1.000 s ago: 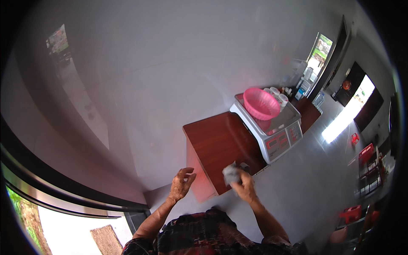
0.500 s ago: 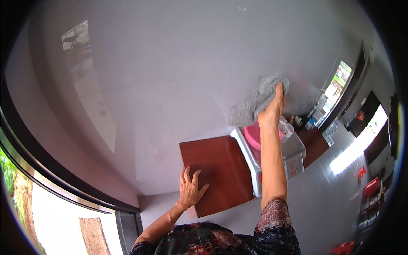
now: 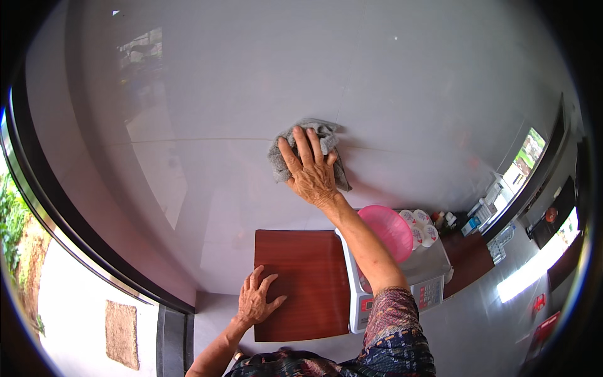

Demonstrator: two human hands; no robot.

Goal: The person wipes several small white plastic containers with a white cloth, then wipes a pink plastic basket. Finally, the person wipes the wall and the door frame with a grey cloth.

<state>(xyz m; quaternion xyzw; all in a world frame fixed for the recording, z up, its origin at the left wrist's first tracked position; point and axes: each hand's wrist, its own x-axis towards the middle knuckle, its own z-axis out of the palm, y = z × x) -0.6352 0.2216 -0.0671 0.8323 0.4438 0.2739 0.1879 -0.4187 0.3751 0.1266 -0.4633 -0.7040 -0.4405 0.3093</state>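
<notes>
My right hand (image 3: 312, 180) presses a crumpled grey cloth (image 3: 323, 130) against the glossy light-grey wall (image 3: 239, 94). Its fingers are spread over the cloth, and the fabric bunches out around them. Lower down, my left hand (image 3: 254, 301) lies with fingers apart on the left edge of a reddish-brown wooden tabletop (image 3: 308, 283), holding nothing. Beside that tabletop is a white and silver weighing scale (image 3: 433, 267), partly covered by my right forearm. On the scale, a round pink plastic basin (image 3: 386, 229) stands next to several white patterned round cups or bowls (image 3: 421, 226).
Small bottles and containers (image 3: 445, 218) stand beyond the scale, against the wall. Clear plastic bottles (image 3: 499, 245) are farther right. At the left, a dark-framed doorway (image 3: 94, 245) opens onto bright ground with a brown mat (image 3: 121, 333). Red furniture (image 3: 545, 328) shows at the lower right.
My right hand has swept the cloth leftward along the wall, uncovering the pink basin and white cups. My left hand stays on the tabletop. The whole view has shifted slightly.
</notes>
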